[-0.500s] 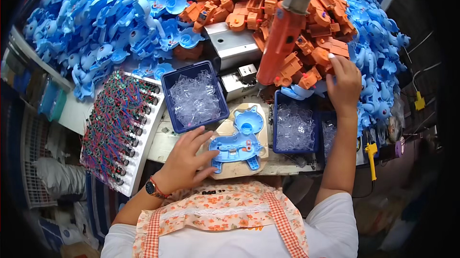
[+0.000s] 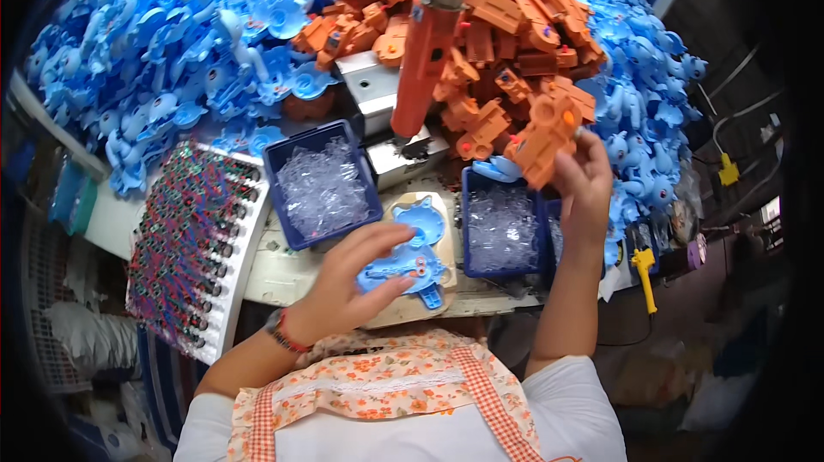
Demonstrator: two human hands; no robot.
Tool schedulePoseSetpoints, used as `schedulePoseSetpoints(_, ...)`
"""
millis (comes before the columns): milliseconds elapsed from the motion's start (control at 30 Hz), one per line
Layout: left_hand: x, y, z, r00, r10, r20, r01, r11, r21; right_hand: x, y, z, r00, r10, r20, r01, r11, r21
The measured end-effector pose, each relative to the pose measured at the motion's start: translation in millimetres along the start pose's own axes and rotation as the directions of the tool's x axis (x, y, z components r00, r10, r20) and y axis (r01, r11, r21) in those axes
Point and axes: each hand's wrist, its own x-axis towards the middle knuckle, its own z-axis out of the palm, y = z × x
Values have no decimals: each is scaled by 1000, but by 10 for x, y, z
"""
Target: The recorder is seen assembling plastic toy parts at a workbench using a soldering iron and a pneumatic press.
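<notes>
A blue animal-shaped plastic toy shell half (image 2: 423, 222) lies hollow side up in a pale fixture (image 2: 446, 243) in front of me. My left hand (image 2: 348, 277) reaches over the shell's left part with its fingers spread and covers some of it; whether it touches the shell I cannot tell. At the right, my right hand (image 2: 584, 183) grips an orange plastic box-like part (image 2: 542, 140), raised at the near edge of the heap of orange parts (image 2: 489, 50). An orange-red tool (image 2: 421, 67) hangs above the bench between the hands and the heap.
Blue bins of clear plastic pieces stand left (image 2: 367, 209) and right (image 2: 468, 260) of the fixture. A white tray (image 2: 245, 265) holds wired components. Blue toy parts pile up at the far left (image 2: 172, 50) and right (image 2: 631, 76). A metal block (image 2: 369, 84) sits behind the left bin.
My right hand has picked up an orange part from the heap and drawn it nearer. My left hand has moved over the blue shell. The whole view has shifted slightly.
</notes>
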Motion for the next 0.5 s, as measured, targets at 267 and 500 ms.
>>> schedulePoseSetpoints(267, 217, -165, 272, 970, -240, -45, 145, 715, -684, -868, 517, 643, 984, 90, 153, -96, 995, 37)
schedulePoseSetpoints(500, -55, -305, 192, 952, -275, -133, 202, 893, -402, -762, 451, 680, 844, -361, 398, 533, 648, -543)
